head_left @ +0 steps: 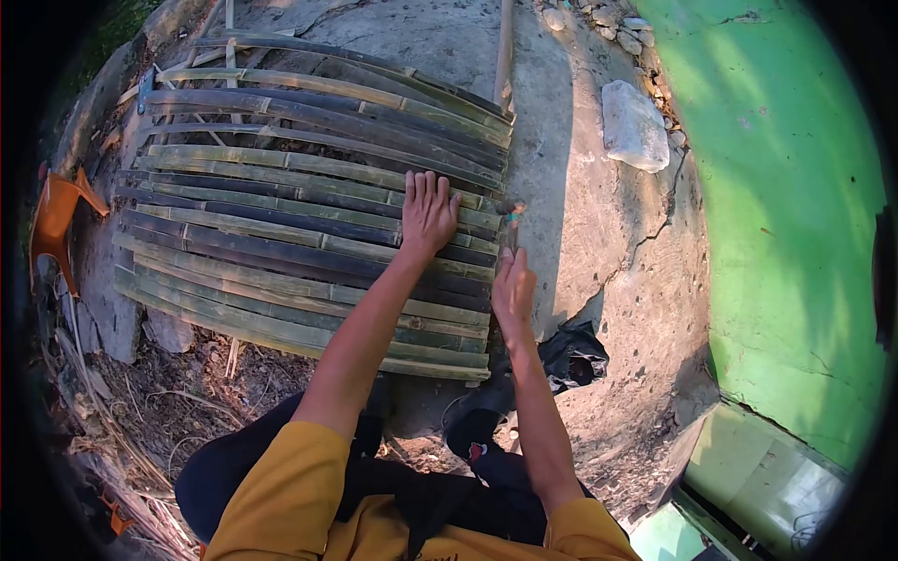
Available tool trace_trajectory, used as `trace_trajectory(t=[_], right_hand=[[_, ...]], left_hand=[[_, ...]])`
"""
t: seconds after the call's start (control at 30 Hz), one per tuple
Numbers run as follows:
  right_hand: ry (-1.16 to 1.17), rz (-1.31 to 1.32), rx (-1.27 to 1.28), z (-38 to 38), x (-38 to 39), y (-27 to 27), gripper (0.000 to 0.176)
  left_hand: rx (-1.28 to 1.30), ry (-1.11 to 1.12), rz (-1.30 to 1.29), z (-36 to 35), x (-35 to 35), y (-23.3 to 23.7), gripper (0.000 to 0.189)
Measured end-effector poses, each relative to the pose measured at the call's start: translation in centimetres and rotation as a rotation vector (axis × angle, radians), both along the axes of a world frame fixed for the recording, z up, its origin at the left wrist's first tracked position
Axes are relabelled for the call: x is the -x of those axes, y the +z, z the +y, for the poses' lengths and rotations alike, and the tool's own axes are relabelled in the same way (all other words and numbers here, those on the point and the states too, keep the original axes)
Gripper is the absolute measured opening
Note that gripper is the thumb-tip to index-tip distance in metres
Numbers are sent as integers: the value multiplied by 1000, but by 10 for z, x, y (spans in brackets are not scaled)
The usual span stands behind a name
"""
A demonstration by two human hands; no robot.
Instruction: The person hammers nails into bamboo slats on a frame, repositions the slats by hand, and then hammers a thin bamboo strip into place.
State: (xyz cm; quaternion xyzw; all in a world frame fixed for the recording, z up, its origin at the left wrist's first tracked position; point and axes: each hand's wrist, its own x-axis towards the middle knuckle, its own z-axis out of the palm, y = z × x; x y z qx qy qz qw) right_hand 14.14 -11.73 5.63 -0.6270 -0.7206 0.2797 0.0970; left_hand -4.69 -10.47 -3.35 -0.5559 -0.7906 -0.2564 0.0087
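Note:
A panel of split bamboo slats point(253, 243), green, tan and dark, lies in front of me. My left hand point(429, 213) rests flat on the slats near their right ends, with its fingers stretched out and nothing in it. Just right of the slat ends, my right hand point(514, 288) is closed round the handle of a thin tool. The tool's head point(515, 211), with a bit of teal on it, is beside the slat ends and looks like a hammer. The lower part of the handle is hidden by my fingers.
An orange plastic chair point(54, 224) is at the far left. A pale block point(634, 126) and loose stones point(629, 35) lie at the upper right, beside a green wall point(795, 187). Black plastic point(569, 357) lies on the ground near my right forearm. A wooden pole point(505, 56) stretches beyond the panel.

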Motion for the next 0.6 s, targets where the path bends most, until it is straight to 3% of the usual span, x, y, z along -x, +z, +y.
trace_trajectory(t=[0.1,0.13,0.2,0.37,0.43,0.47,0.57,0.6], right_hand=[[-140,210,-131,-7,17,26,27],[-144,206,-121,-17,13,9,27],[12,-102,-46,-21,3,-29,28],[7,-49,53,-4,4,8,28],[-157,225,-104,-12,8,16,27],[-161,222,-92,-13,9,10,27],[112,-46,-85,-21,7,-22,23],[101,-47,-92,-23,5,-22,23]], left_hand=[[12,12,10,-4,1,-3,33],[34,2,2,-4,1,-3,33],[27,-6,-4,2,-2,1,33],[-20,7,1,5,2,3,33],[10,7,-3,-4,1,-1,32],[-11,10,9,0,3,-2,33],[-12,5,5,-2,2,-2,33],[6,-11,-5,-1,1,-1,33]])
